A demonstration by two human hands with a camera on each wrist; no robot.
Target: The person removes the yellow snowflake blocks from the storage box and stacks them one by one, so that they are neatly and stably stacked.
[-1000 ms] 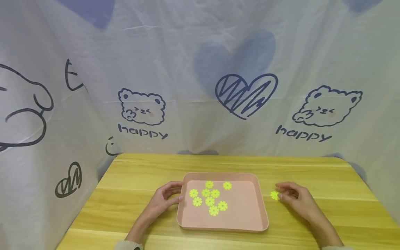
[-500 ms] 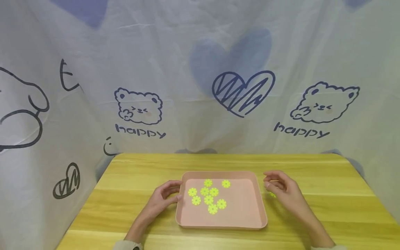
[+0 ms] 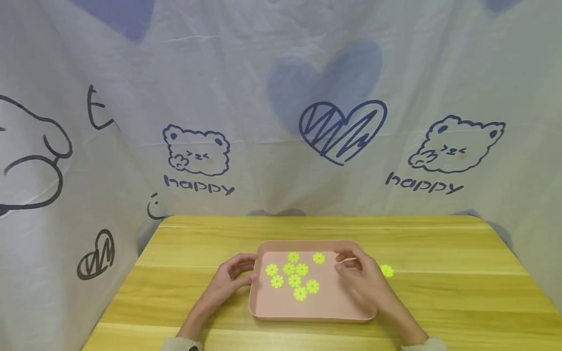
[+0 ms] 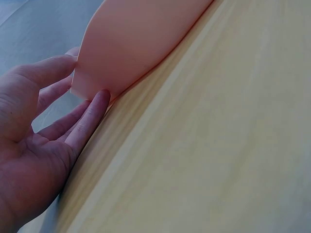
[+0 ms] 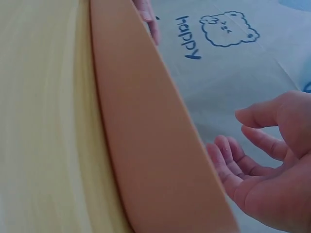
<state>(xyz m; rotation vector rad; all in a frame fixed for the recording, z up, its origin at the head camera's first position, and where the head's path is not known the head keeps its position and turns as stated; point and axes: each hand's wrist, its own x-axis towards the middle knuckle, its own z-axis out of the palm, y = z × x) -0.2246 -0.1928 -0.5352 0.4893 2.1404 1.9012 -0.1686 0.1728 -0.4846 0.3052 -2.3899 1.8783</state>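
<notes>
A pink rectangular tray (image 3: 281, 308) sits on the wooden table, holding several yellow-green snowflake discs (image 3: 294, 281) in its left half. My left hand (image 3: 230, 278) rests at the tray's left side, with the thumb on the outer wall and fingertips right at the rim; the left wrist view shows that hand (image 4: 48, 116) beside the tray wall (image 4: 126, 43). Over the tray's right part is my right hand (image 3: 364, 278), fingers loosely bent. In the right wrist view, a gap shows between thumb and index finger of this hand (image 5: 272, 165), with nothing in it.
One more snowflake disc (image 3: 387, 270) lies on the table (image 3: 439, 273) just right of the tray, beside the right hand. A pale curtain (image 3: 263, 165) with bear and heart drawings hangs behind the table and along its left side.
My right hand has moved left, from the snowflake disc on the table to over the tray's right part. That disc is now uncovered. The left hand has stayed at the tray.
</notes>
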